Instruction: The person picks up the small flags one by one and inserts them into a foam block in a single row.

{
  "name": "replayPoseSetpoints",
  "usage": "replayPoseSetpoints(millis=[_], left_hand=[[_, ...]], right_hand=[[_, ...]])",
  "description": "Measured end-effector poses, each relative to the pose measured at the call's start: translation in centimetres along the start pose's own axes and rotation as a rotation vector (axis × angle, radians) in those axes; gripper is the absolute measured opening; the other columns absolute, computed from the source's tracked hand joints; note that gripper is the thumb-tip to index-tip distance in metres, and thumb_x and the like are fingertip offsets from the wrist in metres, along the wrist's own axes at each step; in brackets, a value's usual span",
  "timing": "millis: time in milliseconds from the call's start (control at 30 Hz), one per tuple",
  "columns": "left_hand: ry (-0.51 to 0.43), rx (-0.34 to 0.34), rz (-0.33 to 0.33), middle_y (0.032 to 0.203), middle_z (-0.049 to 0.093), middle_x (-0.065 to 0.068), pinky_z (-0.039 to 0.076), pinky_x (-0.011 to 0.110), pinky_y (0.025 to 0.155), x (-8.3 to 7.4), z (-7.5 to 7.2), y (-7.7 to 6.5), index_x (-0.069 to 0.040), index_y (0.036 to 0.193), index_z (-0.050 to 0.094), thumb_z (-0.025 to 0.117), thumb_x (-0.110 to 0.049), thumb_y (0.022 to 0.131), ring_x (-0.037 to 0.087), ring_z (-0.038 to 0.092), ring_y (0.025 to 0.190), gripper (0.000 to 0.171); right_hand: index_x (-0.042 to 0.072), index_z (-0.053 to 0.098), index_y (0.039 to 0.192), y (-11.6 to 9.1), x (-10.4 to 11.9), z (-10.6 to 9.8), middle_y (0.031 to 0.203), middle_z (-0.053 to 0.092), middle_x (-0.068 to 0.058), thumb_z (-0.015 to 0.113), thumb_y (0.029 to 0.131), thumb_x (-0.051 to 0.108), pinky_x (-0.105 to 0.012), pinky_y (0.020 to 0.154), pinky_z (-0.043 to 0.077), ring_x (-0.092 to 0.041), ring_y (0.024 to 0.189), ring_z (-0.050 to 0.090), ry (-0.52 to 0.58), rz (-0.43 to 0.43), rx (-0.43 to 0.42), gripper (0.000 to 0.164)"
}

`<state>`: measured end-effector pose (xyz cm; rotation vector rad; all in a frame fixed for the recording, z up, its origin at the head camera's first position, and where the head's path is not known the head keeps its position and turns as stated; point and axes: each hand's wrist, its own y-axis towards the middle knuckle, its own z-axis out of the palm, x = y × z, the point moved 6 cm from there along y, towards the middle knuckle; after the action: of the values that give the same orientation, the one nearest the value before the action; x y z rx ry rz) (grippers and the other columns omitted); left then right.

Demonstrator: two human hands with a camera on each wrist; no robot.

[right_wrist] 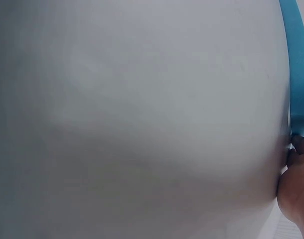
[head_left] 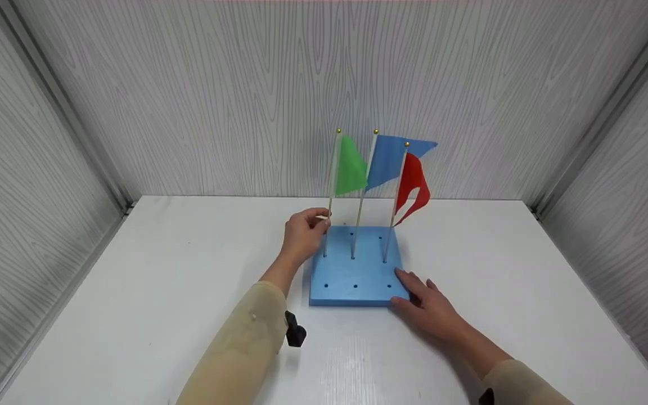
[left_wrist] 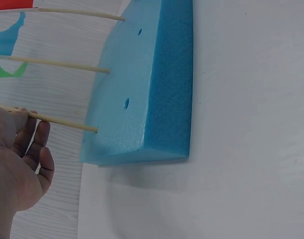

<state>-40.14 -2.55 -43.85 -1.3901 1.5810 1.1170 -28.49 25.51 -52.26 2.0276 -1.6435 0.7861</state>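
Observation:
A blue foam block with rows of small holes lies on the white table. Three stick flags stand in its middle row: a green flag at left, a blue flag in the centre and a red flag at right. My left hand pinches the green flag's wooden stick partway up; the stick's foot sits in its hole in the left wrist view. At the block's front right corner, my right hand rests with thumb and index finger on the edges. Its other fingers are partly hidden.
Front and back rows of holes on the block hold no sticks. A grey wood-grain wall rises behind the table, with side walls at left and right. A black piece hangs at my left sleeve.

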Motion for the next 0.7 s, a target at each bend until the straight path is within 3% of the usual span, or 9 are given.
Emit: replayPoseSetpoints(millis=[400, 700], left_hand=[[0.009, -0.029, 0.013, 0.104, 0.074, 0.002, 0.057, 0.034, 0.085, 0.23, 0.2, 0.03, -0.013, 0.123, 0.076, 0.068, -0.012, 0.105, 0.017, 0.068, 0.095, 0.02], [0.005, -0.063, 0.052, 0.098, 0.073, 0.004, 0.055, 0.033, 0.08, 0.11, -0.17, -0.31, -0.012, 0.119, 0.078, 0.071, -0.012, 0.103, 0.018, 0.067, 0.089, 0.017]], right_hand=[[0.029, 0.029, 0.169, 0.2, -0.29, 0.11, 0.173, 0.028, -0.005, 0.059, 0.102, 0.064, -0.055, 0.129, 0.005, -0.028, 0.162, 0.017, -0.008, 0.021, 0.006, 0.081], [0.037, 0.028, 0.168, -0.07, -0.16, 0.08, 0.174, 0.026, -0.003, 0.058, 0.1, 0.068, -0.059, 0.128, 0.007, -0.03, 0.162, 0.015, 0.007, 0.059, 0.008, 0.081]])
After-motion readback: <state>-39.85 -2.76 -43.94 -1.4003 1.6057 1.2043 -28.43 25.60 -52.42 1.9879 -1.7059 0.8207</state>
